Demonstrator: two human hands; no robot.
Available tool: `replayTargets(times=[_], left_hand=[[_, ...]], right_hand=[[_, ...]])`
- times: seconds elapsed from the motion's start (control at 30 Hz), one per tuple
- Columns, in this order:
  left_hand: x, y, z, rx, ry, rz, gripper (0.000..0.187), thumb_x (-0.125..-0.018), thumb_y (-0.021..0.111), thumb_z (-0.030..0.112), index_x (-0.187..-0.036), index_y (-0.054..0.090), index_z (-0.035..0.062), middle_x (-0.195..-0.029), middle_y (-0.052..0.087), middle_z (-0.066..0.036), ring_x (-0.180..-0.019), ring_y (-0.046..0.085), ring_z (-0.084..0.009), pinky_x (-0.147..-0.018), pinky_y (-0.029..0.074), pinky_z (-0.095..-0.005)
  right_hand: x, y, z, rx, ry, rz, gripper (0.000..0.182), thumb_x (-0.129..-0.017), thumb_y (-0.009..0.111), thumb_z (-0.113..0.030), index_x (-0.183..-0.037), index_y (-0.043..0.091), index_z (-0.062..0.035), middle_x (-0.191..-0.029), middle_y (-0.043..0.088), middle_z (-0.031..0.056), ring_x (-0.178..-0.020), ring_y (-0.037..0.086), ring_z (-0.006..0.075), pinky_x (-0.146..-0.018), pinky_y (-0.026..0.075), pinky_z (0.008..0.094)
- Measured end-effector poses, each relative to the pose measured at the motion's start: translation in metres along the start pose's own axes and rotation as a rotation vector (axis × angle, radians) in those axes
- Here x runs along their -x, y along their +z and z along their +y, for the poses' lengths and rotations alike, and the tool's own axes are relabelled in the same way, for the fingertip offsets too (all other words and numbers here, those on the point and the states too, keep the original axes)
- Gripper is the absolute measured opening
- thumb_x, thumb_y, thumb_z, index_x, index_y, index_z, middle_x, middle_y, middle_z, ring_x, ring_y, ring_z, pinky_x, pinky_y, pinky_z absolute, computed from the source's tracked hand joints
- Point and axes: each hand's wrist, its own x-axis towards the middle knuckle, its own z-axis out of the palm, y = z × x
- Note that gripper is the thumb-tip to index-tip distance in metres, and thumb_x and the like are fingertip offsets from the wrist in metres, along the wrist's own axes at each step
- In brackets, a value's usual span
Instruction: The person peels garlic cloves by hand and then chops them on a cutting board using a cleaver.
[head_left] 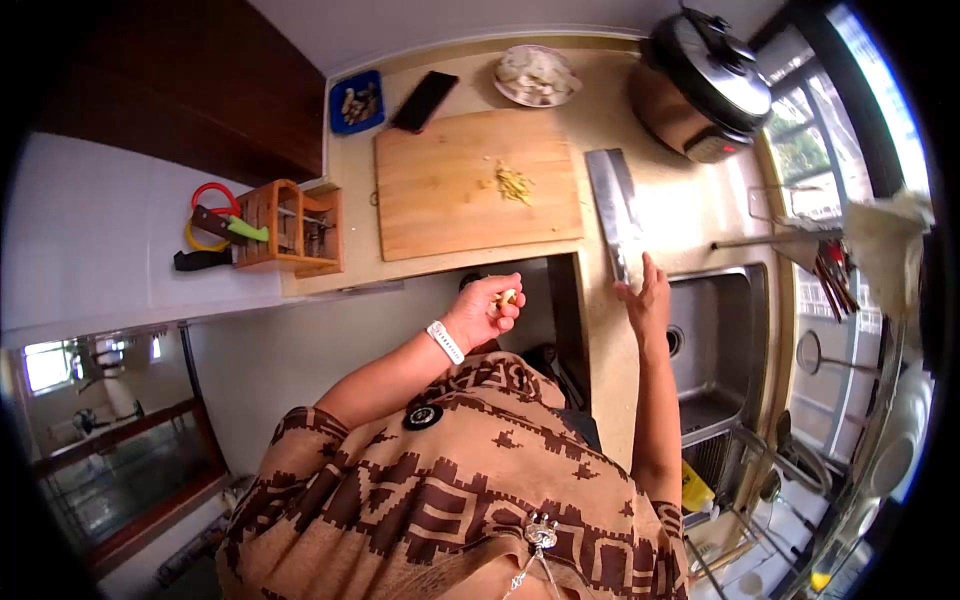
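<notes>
My left hand [487,310], wearing a white watch [445,342], is closed in front of the counter's edge. Small pale pieces that look like garlic cloves [506,298] show between its fingers. On the counter right of the wooden cutting board [430,200] lies a cleaver [612,195] with a broad metal blade pointing away from me. My right hand [648,298] has its thumb and fingers around the near end of its handle. A small heap of yellowish cut strips [514,185] sits on the board.
Behind the board are a blue tray [343,122] of small pieces, a dark phone [426,101] and a plate of white food [537,76]. A pressure cooker [700,85] stands at back right, a sink [715,350] at right, a wooden knife holder [290,228] at left.
</notes>
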Motion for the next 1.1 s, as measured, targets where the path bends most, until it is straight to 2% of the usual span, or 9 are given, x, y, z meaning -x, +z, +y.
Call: replayTargets(times=[0.1, 0.23, 0.33, 0.43, 0.5, 0.67, 0.77, 0.87, 1.1], left_hand=[[0.005, -0.025, 0.039, -0.035, 0.073, 0.077, 0.016, -0.089, 0.065, 0.021, -0.084, 0.056, 0.0088, -0.076, 0.059, -0.006, -0.053, 0.047, -0.0085, -0.043, 0.033, -0.0205], [0.012, -0.062, 0.101, -0.167, 0.168, 0.190, 0.015, -0.089, 0.063, 0.021, -0.084, 0.056, 0.0087, -0.073, 0.057, -0.003, -0.052, 0.047, -0.0063, -0.041, 0.032, -0.0203], [0.016, -0.078, 0.143, -0.229, 0.217, 0.260, 0.015, -0.088, 0.065, 0.021, -0.083, 0.056, 0.0094, -0.072, 0.057, -0.002, -0.050, 0.047, -0.0056, -0.040, 0.033, -0.0204], [0.016, -0.082, 0.166, -0.260, 0.250, 0.323, 0.013, -0.087, 0.066, 0.020, -0.084, 0.059, 0.0089, -0.071, 0.057, -0.002, -0.050, 0.047, -0.0065, -0.041, 0.034, -0.0205], [0.014, -0.086, 0.173, -0.277, 0.257, 0.336, 0.013, -0.087, 0.066, 0.020, -0.085, 0.059, 0.0091, -0.071, 0.058, -0.002, -0.050, 0.047, -0.0065, -0.041, 0.034, -0.0205], [0.007, -0.086, 0.172, -0.240, 0.272, 0.404, 0.013, -0.085, 0.067, 0.019, -0.083, 0.059, 0.0093, -0.069, 0.058, -0.002, -0.052, 0.047, -0.0064, -0.043, 0.034, -0.0209], [0.007, -0.092, 0.165, -0.227, 0.315, 0.463, 0.013, -0.086, 0.067, 0.023, -0.087, 0.061, 0.0116, -0.071, 0.059, 0.000, -0.052, 0.048, -0.0057, -0.043, 0.034, -0.0205], [0.016, -0.091, 0.157, -0.190, 0.329, 0.495, 0.014, -0.087, 0.067, 0.024, -0.089, 0.061, 0.0117, -0.071, 0.059, -0.001, -0.052, 0.048, -0.0062, -0.044, 0.034, -0.0209], [0.023, -0.096, 0.141, -0.061, 0.375, 0.571, 0.012, -0.086, 0.067, 0.021, -0.089, 0.061, 0.0107, -0.072, 0.059, -0.002, -0.052, 0.049, -0.0077, -0.043, 0.034, -0.0217]], right_hand=[[-0.033, 0.018, -0.002, -0.049, 0.212, -0.152, 0.083, -0.069, 0.078, -0.021, -0.142, 0.041, -0.0077, -0.100, 0.062, 0.0203, -0.086, 0.062, 0.0329, -0.074, 0.050, 0.0411], [-0.054, 0.022, -0.027, 0.081, 0.327, -0.273, 0.072, -0.069, 0.061, -0.012, -0.136, 0.036, -0.0009, -0.102, 0.064, 0.0241, -0.092, 0.063, 0.0392, -0.079, 0.049, 0.0436], [-0.052, 0.040, -0.029, 0.149, 0.365, 0.001, 0.054, -0.073, 0.058, -0.014, -0.123, 0.041, -0.0054, -0.093, 0.064, 0.0230, -0.084, 0.062, 0.0417, -0.076, 0.047, 0.0472], [-0.046, -0.001, -0.064, 0.150, 0.409, -0.025, 0.053, -0.075, 0.056, -0.013, -0.125, 0.040, -0.0073, -0.091, 0.065, 0.0220, -0.084, 0.063, 0.0404, -0.075, 0.049, 0.0452], [-0.037, -0.013, -0.065, 0.177, 0.341, -0.016, 0.038, -0.087, 0.063, -0.020, -0.121, 0.049, -0.0074, -0.073, 0.064, 0.0163, -0.066, 0.064, 0.0334, -0.063, 0.050, 0.0405], [-0.041, -0.032, -0.079, -0.077, -0.192, -0.082, 0.021, -0.084, 0.069, -0.014, -0.105, 0.068, -0.0093, -0.084, 0.068, 0.0140, -0.073, 0.067, 0.0308, -0.065, 0.053, 0.0363], [-0.071, -0.029, -0.116, 0.084, -0.399, -0.416, 0.021, -0.084, 0.066, -0.017, -0.105, 0.068, -0.0144, -0.082, 0.068, 0.0086, -0.072, 0.066, 0.0296, -0.062, 0.054, 0.0389], [-0.096, -0.006, -0.123, 0.041, -0.542, -0.522, 0.018, -0.086, 0.063, -0.022, -0.102, 0.068, -0.0148, -0.079, 0.067, 0.0093, -0.068, 0.066, 0.0299, -0.061, 0.054, 0.0400], [-0.170, 0.024, -0.103, 0.083, -0.517, -0.640, 0.024, -0.089, 0.061, -0.034, -0.095, 0.065, -0.0115, -0.071, 0.065, 0.0147, -0.064, 0.064, 0.0345, -0.059, 0.051, 0.0421]])
